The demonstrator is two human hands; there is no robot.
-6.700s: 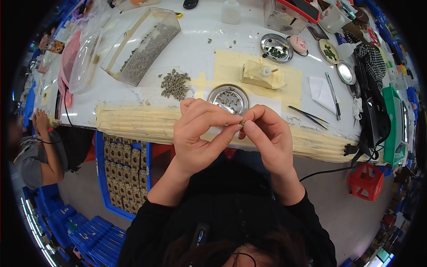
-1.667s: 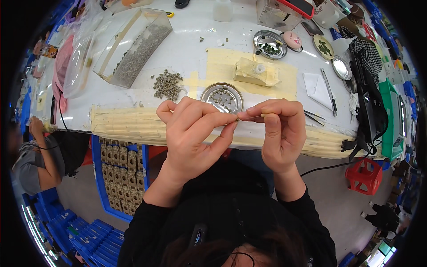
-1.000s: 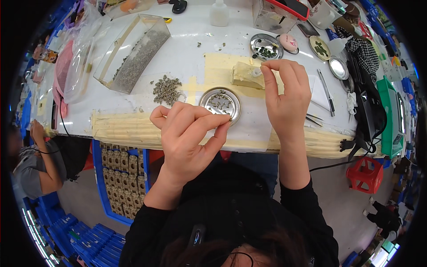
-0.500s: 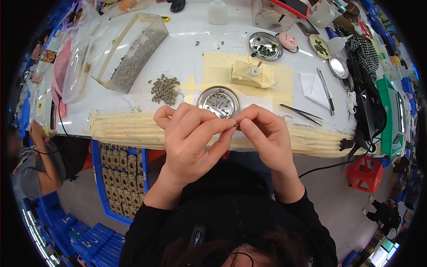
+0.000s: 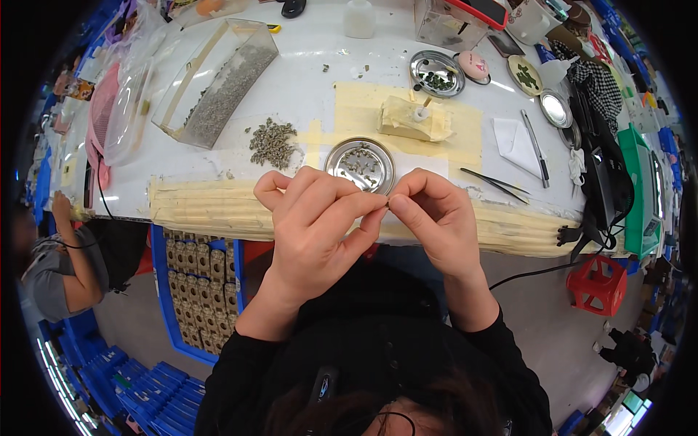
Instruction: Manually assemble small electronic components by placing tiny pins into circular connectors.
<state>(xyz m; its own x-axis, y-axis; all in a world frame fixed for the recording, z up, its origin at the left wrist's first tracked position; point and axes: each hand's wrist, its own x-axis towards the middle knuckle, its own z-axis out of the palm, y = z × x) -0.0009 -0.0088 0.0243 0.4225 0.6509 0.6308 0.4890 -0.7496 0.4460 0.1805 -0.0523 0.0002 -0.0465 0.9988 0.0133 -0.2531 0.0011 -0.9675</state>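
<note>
My left hand [image 5: 316, 229] and my right hand [image 5: 440, 225] meet fingertip to fingertip above the table's near edge. Each pinches with thumb and forefinger; whatever tiny piece is between them is almost wholly hidden, so its kind cannot be told. Just beyond the fingertips stands a round metal dish [image 5: 391, 156] with several small metallic parts [image 5: 358, 161] scattered in it. To its left lies a heap of small grey-brown parts [image 5: 273, 143]. A block wrapped in cream tape [image 5: 407, 120] sits behind the dish, and black tweezers [image 5: 494, 184] rest to the right.
A clear bin [image 5: 218, 91] of grey granules stands far left. Beyond the block is a metal dish with green pieces [image 5: 436, 74]. A pen [image 5: 536, 149] and white cloth [image 5: 515, 147] lie right. Below left, a blue crate [image 5: 163, 291] holds rows of brownish parts. A co-worker's arm [image 5: 73, 254] shows left.
The whole view has shifted very slightly. My fingertips have drawn closer together, and the tiny piece between them shows less than before.
</note>
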